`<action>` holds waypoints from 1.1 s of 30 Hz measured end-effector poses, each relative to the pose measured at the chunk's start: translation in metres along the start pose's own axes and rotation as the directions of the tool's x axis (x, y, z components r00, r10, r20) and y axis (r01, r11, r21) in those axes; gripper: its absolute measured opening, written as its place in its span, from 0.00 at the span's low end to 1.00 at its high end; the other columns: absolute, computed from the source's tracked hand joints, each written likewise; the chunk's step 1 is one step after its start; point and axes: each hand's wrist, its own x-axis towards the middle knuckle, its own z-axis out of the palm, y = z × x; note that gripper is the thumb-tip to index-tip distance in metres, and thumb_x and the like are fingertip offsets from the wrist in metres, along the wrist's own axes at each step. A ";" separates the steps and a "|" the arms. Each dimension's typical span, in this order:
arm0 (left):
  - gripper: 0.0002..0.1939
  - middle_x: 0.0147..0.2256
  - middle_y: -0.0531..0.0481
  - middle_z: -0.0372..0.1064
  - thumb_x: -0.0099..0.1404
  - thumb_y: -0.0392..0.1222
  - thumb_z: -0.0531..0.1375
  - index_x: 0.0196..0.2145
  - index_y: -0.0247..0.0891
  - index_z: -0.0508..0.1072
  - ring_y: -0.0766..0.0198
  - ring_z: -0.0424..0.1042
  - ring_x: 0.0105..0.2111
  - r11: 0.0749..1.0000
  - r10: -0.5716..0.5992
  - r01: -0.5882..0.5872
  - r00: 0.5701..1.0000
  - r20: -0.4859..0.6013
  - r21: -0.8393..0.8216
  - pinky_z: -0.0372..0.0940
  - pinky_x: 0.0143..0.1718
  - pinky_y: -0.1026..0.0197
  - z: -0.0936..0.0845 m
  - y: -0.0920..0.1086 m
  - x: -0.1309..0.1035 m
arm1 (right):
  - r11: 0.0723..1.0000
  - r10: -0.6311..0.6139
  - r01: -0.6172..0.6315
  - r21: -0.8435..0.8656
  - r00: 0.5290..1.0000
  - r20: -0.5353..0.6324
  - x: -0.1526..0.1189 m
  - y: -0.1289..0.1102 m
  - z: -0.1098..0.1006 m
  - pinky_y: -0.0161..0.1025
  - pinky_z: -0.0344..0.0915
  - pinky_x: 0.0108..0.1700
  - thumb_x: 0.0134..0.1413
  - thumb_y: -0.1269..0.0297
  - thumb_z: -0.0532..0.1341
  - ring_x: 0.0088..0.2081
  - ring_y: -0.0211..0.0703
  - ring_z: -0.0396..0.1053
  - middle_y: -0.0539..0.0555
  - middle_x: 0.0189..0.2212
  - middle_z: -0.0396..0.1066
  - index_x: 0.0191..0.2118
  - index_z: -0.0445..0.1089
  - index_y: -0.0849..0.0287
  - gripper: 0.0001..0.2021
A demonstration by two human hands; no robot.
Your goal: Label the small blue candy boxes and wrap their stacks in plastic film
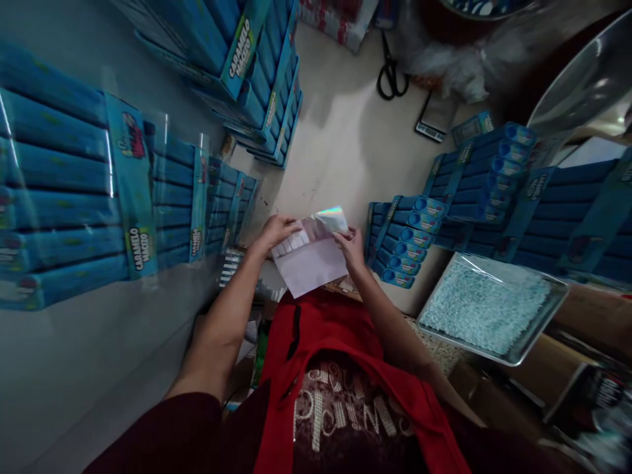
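A white sheet (pixel 316 263), likely of labels, is held at a tilt in front of the red apron (pixel 326 319). Small pale rectangles line its upper left part, and a shiny, rainbow-tinted strip (pixel 332 212) shows along its far edge. My left hand (pixel 277 232) is closed on the sheet's upper left corner. On the other side, my right hand (pixel 351 247) pinches the right edge beside the shiny strip. Whether the strip is part of the sheet or a separate piece, I cannot tell.
Blue candy boxes marked "Caramelo Macizo" stand stacked at left (pixel 143 197), far left (pixel 257 92) and right (pixel 407 237). Black scissors (pixel 392 76) and a small scale (pixel 434 118) lie on the table (pixel 340 145). A metal tray (pixel 494 306) holds pale blue pieces.
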 end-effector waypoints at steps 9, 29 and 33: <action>0.16 0.26 0.52 0.72 0.61 0.53 0.61 0.26 0.38 0.76 0.61 0.66 0.31 0.980 0.089 -0.067 0.989 0.115 -0.187 0.58 0.33 0.62 -0.005 0.016 -0.001 | 0.529 -0.452 0.717 -0.454 0.690 0.565 0.001 0.003 0.040 0.60 0.51 0.74 0.72 0.62 0.58 0.67 0.61 0.62 0.59 0.64 0.76 0.58 0.79 0.49 0.16; 0.09 0.39 0.38 0.81 0.69 0.44 0.62 0.35 0.40 0.81 0.46 0.76 0.46 0.971 -0.013 0.081 0.957 -0.290 0.227 0.67 0.48 0.49 -0.001 0.020 -0.002 | 0.423 -0.485 0.695 -0.582 0.716 0.502 -0.063 -0.013 -0.010 0.46 0.60 0.50 0.65 0.64 0.64 0.38 0.49 0.67 0.54 0.29 0.75 0.37 0.80 0.52 0.07; 0.21 0.56 0.34 0.78 0.71 0.60 0.65 0.48 0.40 0.82 0.41 0.73 0.60 0.993 0.113 -0.109 0.828 -0.550 0.039 0.66 0.62 0.42 0.009 0.056 -0.024 | 0.780 -0.404 0.501 -0.375 0.861 0.309 -0.088 -0.052 -0.036 0.39 0.56 0.35 0.62 0.58 0.68 0.26 0.40 0.59 0.45 0.21 0.66 0.37 0.79 0.52 0.05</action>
